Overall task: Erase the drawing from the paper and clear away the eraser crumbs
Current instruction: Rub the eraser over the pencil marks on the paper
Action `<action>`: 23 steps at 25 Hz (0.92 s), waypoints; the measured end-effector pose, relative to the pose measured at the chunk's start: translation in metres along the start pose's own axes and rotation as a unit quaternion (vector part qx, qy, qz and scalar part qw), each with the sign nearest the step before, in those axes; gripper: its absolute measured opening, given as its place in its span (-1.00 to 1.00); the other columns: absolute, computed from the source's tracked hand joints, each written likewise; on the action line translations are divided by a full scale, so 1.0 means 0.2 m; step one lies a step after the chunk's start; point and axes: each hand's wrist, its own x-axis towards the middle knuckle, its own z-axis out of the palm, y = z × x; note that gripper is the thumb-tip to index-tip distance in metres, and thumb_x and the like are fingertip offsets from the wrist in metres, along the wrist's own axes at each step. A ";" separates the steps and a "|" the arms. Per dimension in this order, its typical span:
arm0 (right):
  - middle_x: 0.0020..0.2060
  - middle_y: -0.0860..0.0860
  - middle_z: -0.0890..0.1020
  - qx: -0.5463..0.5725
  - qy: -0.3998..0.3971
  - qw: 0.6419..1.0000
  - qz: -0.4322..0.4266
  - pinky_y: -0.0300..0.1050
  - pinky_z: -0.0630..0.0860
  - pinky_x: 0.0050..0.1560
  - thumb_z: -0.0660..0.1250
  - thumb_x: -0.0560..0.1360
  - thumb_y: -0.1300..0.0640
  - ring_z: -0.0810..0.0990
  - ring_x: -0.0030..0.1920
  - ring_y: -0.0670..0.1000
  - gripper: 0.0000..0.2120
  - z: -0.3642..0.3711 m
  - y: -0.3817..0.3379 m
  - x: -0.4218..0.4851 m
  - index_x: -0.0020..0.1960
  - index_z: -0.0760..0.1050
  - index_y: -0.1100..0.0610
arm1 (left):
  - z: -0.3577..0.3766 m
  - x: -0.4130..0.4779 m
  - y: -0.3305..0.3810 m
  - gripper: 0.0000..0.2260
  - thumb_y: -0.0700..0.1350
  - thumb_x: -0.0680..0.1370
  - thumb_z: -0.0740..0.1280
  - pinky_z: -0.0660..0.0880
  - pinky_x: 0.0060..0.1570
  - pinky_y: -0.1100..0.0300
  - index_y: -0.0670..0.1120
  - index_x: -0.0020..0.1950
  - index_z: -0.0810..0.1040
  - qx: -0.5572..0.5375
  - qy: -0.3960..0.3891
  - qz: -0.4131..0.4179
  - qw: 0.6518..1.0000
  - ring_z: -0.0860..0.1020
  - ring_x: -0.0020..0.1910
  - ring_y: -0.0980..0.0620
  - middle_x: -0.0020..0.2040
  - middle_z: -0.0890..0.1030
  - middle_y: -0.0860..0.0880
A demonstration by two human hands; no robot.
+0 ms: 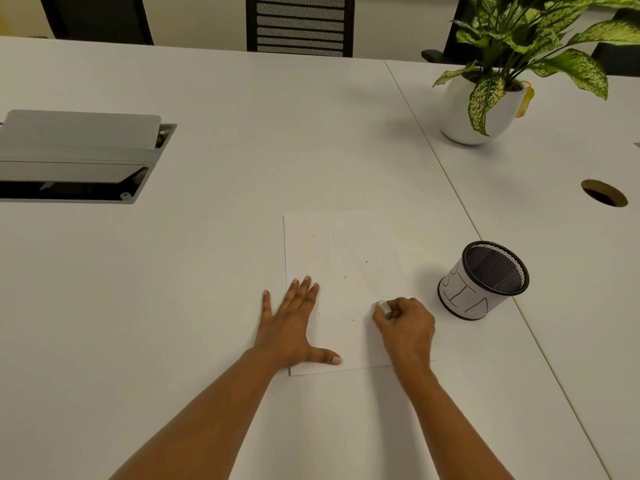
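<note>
- Your left hand lies flat, fingers straight and spread. It presses the near left corner of the paper; the little finger reaches past the sheet's left edge onto the table.
- Your right hand has its fingers curled around a white eraser. The eraser sticks out beyond your knuckles and sits on or just over the sheet's right part; contact cannot be told.
- The paper lies on the table under both hands, stretching away from your fingertips.
- Dark eraser crumbs are scattered on the sheet, some between your two hands and more beyond your fingertips.
- A black mesh cup with a white paper label stands near your right knuckles, off the sheet.
- A potted plant stands far beyond your right fingers, and an open cable box well beyond your left fingers.
</note>
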 end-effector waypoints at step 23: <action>-0.30 0.12 0.56 -0.010 -0.140 0.985 -0.105 -0.21 0.42 -0.27 0.38 0.41 0.14 0.52 -0.30 0.03 -0.83 0.16 -0.12 -0.18 -0.23 0.56 0.27 | 0.00 0.00 0.00 0.08 0.46 0.26 0.23 -0.41 0.32 -0.15 0.01 0.47 -0.34 -0.004 0.013 0.001 1.000 -0.40 0.41 0.13 0.44 -0.39 0.10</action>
